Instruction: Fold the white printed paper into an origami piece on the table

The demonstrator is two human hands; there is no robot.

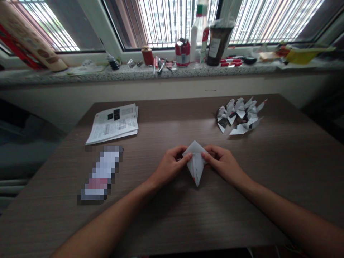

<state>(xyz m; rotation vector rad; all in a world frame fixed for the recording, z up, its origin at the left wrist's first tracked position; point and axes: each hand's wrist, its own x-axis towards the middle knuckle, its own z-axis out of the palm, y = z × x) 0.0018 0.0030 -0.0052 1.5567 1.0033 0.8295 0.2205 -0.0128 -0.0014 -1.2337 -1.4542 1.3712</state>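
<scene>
A folded paper piece (195, 163), white and kite-shaped with a small red mark near its lower tip, is between my hands above the table. My left hand (174, 161) pinches its left corner, thumb on top and fingers behind. On the other side my right hand (219, 159) grips the right corner in the same way. The long point faces toward me, and a crease line runs down its middle. The paper's underside and most of my fingertips are hidden.
Several folded paper figures (240, 114) stand in a curved group at the back right of the brown table (166, 125). Printed sheets (115, 123) lie at the back left, with a blurred-out phone-like object (100, 175) nearer. A red can (182, 53), bottle and cup line the windowsill.
</scene>
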